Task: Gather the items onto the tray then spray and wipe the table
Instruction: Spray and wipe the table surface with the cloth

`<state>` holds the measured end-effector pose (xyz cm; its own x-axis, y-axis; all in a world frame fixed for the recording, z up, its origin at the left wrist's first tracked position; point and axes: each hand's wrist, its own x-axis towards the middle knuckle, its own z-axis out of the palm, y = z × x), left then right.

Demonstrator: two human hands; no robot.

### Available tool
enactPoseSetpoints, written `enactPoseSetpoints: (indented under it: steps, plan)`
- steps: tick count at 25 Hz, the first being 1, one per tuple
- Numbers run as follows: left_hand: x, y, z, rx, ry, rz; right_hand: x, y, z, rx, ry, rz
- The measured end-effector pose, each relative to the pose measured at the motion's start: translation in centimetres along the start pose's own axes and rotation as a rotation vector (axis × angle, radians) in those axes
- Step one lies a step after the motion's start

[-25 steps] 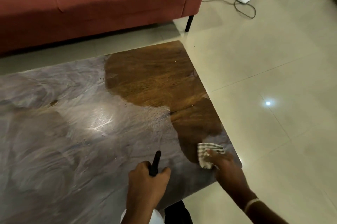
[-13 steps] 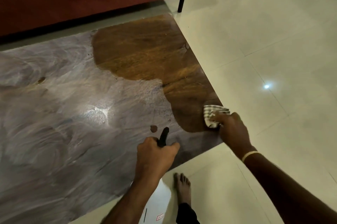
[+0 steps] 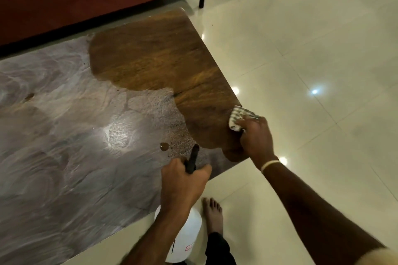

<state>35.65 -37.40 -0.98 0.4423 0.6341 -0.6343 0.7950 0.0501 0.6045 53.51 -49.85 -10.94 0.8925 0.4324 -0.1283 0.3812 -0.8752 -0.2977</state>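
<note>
**Table half-wiped, cloth at its right edge**

The wooden table (image 3: pixel 150 57) shows clean brown grain at its far right corner; the rest lies under a grey, streaky film. A checked cloth (image 3: pixel 238 117) sits bunched at the right edge. The white spray bottle (image 3: pixel 187 236), black nozzle pointing far, hangs over the near edge.

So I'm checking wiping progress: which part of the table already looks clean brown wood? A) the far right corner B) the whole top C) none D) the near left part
A: bare brown wood shows at the far right corner of the table, near the cloth.
</note>
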Motion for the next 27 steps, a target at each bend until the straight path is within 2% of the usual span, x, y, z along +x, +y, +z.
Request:
enactPoseSetpoints:
  steps: [2, 4, 5, 7, 9, 10, 12, 14, 15, 16, 19, 21, 22, 24, 26, 27]
  plan:
    - [0.0, -0.6, 0.2, -0.009, 0.028, -0.007, -2.2, -2.3, 2.3, -0.042, -0.098, -0.217]
    - [-0.3, -1.2, -0.1, -0.007, 0.036, 0.024, -8.0, -1.8, 2.5, -0.022, -0.141, -0.447]
    - [-0.4, -1.6, -0.3, 0.010, 0.025, 0.043, -9.7, -0.8, 1.4, 0.010, -0.126, -0.447]
    - [-0.2, -2.4, -0.5, 0.045, 0.006, 0.057, -7.2, 0.7, 0.3, 0.058, -0.098, -0.227]
    - [0.3, -2.8, -0.3, 0.034, 0.018, 0.026, -1.0, -0.4, 0.4, 0.031, -0.066, -0.001]
    - [0.4, -2.9, -0.3, 0.016, 0.038, 0.008, 0.5, -2.1, 0.6, 0.030, -0.079, -0.005]
    - [0.3, -3.2, -0.6, -0.005, 0.070, -0.027, -0.5, -4.2, 1.6, -0.019, -0.133, -0.204]
    - [-0.1, -3.5, -1.1, -0.002, 0.061, -0.074, -5.1, -2.7, 1.2, -0.022, -0.176, -0.401]
    - [-0.1, -3.7, -1.3, -0.001, 0.043, -0.096, -6.6, -1.0, 0.6, 0.017, -0.145, -0.425]
    - [0.0, -4.2, -1.6, -0.004, 0.027, -0.112, -6.4, 0.4, -0.2, 0.058, -0.099, -0.372]
    - [0.8, -5.4, -2.3, -0.048, 0.064, -0.148, -0.6, 0.8, -0.1, 0.032, -0.034, -0.030]
    - [1.6, -5.9, -3.0, -0.103, 0.134, -0.175, 1.0, -2.4, 0.8, 0.032, 0.012, 0.029]
    - [1.8, -6.0, -3.4, -0.100, 0.155, -0.180, 0.0, -4.3, 1.2, 0.051, 0.010, -0.012]
    - [2.1, -5.9, -4.5, -0.115, 0.156, -0.198, -5.1, -6.3, 2.4, 0.022, -0.087, -0.257]
    - [2.3, -6.0, -5.5, -0.119, 0.116, -0.229, -10.6, -5.6, 2.6, -0.011, -0.194, -0.547]
    - [2.3, -6.2, -5.8, -0.099, 0.101, -0.235, -11.1, -4.6, 2.3, -0.011, -0.196, -0.600]
